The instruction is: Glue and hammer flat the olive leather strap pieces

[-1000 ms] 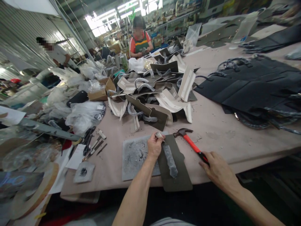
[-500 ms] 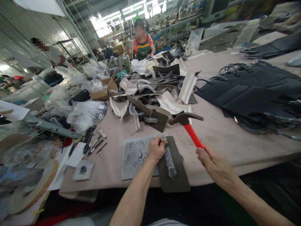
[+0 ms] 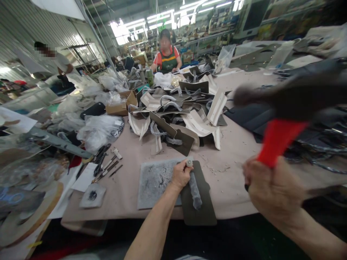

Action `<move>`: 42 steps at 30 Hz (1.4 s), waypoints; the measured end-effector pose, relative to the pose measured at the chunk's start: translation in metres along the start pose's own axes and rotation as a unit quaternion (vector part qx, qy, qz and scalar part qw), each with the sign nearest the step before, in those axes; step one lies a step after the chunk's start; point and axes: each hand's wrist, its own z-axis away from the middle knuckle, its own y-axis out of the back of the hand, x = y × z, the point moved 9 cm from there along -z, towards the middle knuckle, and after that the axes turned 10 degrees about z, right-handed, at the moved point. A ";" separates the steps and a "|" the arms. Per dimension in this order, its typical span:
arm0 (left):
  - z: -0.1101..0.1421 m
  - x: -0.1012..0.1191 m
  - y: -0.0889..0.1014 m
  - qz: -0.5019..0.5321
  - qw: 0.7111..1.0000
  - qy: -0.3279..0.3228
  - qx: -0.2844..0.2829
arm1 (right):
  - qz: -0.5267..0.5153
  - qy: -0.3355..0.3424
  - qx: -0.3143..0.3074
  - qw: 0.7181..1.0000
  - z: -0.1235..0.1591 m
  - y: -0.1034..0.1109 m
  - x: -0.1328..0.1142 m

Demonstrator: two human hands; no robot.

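Observation:
My left hand (image 3: 181, 174) is closed around a short metal punch (image 3: 189, 163), of which only the round top shows. It rests over the corner where a grey scarred slab (image 3: 155, 180) meets a dark olive panel (image 3: 202, 198). A handle wrapped in clear plastic (image 3: 195, 191) lies along that panel, just below my fingers. On the right, my right hand (image 3: 273, 191) grips the red handle of a claw hammer (image 3: 282, 141), lifted close to the camera. The dark hammer head is smeared by motion.
A heap of olive and cream panels (image 3: 173, 108) lies beyond the slab. Several thin tools (image 3: 110, 168) and a small plastic bag (image 3: 93, 195) lie to the left. Black bag pieces (image 3: 244, 122) cover the right side. A co-worker (image 3: 168, 57) sits across the table.
My right hand has raised the hammer up and to the right, nearer the camera. My left hand keeps its hold on the punch at the same spot.

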 end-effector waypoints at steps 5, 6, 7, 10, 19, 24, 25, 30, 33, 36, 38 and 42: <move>0.001 -0.003 -0.002 0.010 1.000 0.014 -0.012 | 0.110 0.056 -0.291 0.949 0.053 -0.096 0.035; 0.001 -0.002 -0.002 0.013 1.000 0.014 -0.014 | 0.127 0.046 -0.309 0.941 0.058 -0.102 0.046; 0.001 -0.002 -0.002 0.015 1.000 0.013 -0.015 | 0.142 0.038 -0.319 0.936 0.062 -0.105 0.057; 0.000 0.001 -0.001 0.021 1.000 0.012 -0.004 | 0.152 0.004 -0.344 0.926 0.071 -0.115 0.086; -0.001 -0.003 0.003 0.021 0.999 0.021 0.017 | 0.201 0.123 -0.178 0.955 0.076 -0.137 0.059; -0.002 -0.017 0.005 0.077 0.993 0.067 0.060 | 0.057 0.388 -0.245 0.887 0.108 -0.153 -0.052; -0.003 -0.021 0.006 0.097 0.989 0.080 0.078 | 0.059 0.409 -0.271 0.869 0.113 -0.158 -0.064; -0.007 -0.027 0.037 0.247 0.927 0.141 0.245 | 0.168 0.341 -0.246 0.892 0.097 -0.165 -0.079; -0.012 0.014 0.067 0.270 0.918 0.082 0.277 | 0.230 0.230 -0.230 0.917 0.075 -0.155 -0.066; -0.013 0.070 0.088 0.220 0.947 -0.004 0.232 | 0.225 0.155 -0.234 0.933 0.065 -0.150 -0.053; -0.009 0.086 0.089 0.202 0.959 -0.018 0.200 | 0.198 0.116 -0.240 0.943 0.067 -0.154 -0.044; 0.000 0.056 0.057 0.213 0.968 0.033 0.128 | 0.144 0.086 -0.234 0.958 0.085 -0.172 -0.034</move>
